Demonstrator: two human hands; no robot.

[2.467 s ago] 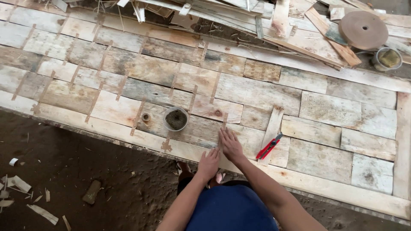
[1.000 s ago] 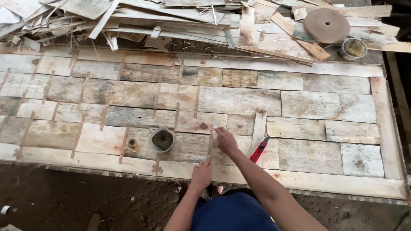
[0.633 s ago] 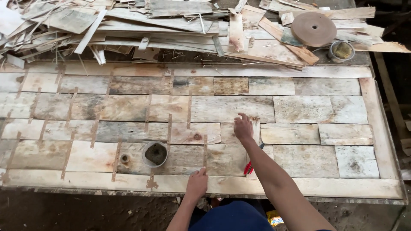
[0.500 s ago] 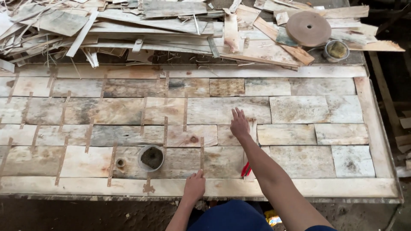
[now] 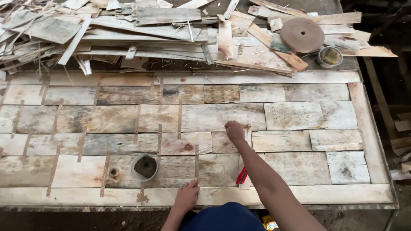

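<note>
The tabletop (image 5: 299, 115) is covered with flat veneer pieces laid edge to edge like brickwork, their seams crossed by brown tape strips (image 5: 159, 137). A small tub (image 5: 145, 166) of dark paste stands on the veneer toward the near edge, and everything else is placed from it.

The left hand (image 5: 186, 196) lies just right of the tub and nearer the person, flat on the pale near-edge board, fingers spread narrow, fingertips touching the lower end of an upright tape strip (image 5: 197, 161). It holds nothing.

The right hand (image 5: 234, 130) is farther right of the tub and beyond it, curled loosely, pressing down on the top of a narrow pale slat (image 5: 247, 134) that runs back toward the person. Whether it pinches the slat or only presses it cannot be told.

A red-handled tool (image 5: 241, 175) lies right of the tub beside the slat's near end, partly under the right forearm.

Far beyond the tub, scrap veneer (image 5: 141, 32) is heaped, with a tape roll (image 5: 302, 34) and a can (image 5: 330, 56) off to the right.
</note>
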